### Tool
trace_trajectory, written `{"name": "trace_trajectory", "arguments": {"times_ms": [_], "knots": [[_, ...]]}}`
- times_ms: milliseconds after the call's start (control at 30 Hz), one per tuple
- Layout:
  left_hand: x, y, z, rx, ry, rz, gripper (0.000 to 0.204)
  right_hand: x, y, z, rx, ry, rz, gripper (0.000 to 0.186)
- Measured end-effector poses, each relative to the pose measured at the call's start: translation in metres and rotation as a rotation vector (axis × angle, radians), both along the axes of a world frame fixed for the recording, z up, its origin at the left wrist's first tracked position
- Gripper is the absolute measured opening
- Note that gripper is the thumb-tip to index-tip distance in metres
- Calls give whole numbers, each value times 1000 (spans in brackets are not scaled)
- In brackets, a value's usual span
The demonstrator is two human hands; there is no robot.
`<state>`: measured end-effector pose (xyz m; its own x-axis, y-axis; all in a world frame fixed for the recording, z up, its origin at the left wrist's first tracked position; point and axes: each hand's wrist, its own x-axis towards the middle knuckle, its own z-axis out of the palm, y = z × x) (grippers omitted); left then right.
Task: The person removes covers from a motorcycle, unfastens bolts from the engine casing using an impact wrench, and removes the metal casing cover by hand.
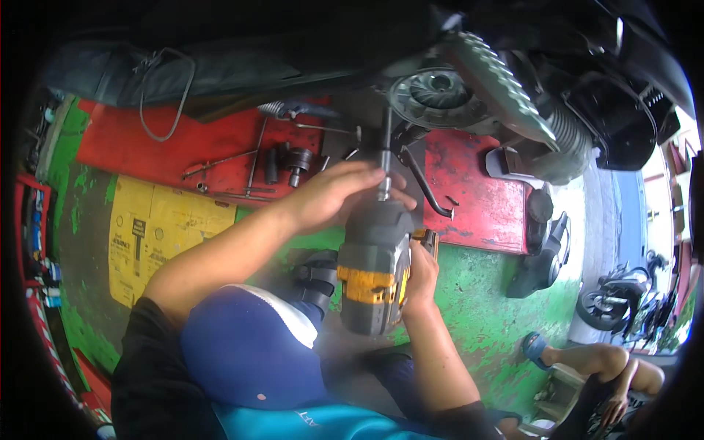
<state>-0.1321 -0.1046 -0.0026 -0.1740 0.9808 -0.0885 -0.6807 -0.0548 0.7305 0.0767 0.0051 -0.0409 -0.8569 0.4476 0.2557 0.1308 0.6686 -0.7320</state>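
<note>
My right hand (421, 277) is wrapped round the handle of a black and yellow cordless impact wrench (374, 257), which points away from me. A long metal extension bar (386, 136) runs from its nose up toward the underside of a scooter. My left hand (339, 192) curls its fingers round the lower end of that bar, just ahead of the wrench's nose. Close to the bar's far end is a round finned pulley (438, 92) in the scooter's opened drive housing (506, 84). Whether the bar's tip touches a fastener cannot be made out.
Sockets (297, 165) and long-handled tools lie on a red platform (477, 216) under the scooter. A bent dark bar (425, 183) hangs beside the wrench. Yellow cardboard (165, 227) covers floor at left. A dark plastic part (541, 257) and a seated person (609, 374) are at right.
</note>
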Motion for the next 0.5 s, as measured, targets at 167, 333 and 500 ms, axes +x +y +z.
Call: {"name": "trace_trajectory", "arguments": {"times_ms": [167,333,500], "knots": [[-5,-19,24,-109,215,-120,42,10,-12,1,-25,166,59,64],[-5,-19,87,-199,420,33,49,-9,-30,60,-58,183,41,56],[-9,-17,109,-331,501,222,56,-36,-22,77,-74,170,52,56]]}}
